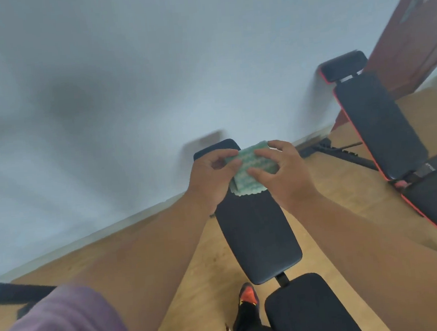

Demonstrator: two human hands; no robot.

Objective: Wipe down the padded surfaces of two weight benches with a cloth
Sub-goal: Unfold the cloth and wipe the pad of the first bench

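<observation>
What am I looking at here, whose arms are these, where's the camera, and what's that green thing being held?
There is no machine: this is one wide-angle picture from a camera worn on a person's head, looking forward and down at their own arms. The left hand and right hand both hold a green and white cloth, folded, in the air above a black padded weight bench. A second bench, black with red edging, stands to the right on the wooden floor. A shoe shows below. Neither grip has the cloth on the padding yet.

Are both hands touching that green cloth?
Touching. The head view shows the left hand and right hand pinching the green cloth from either side.
</observation>
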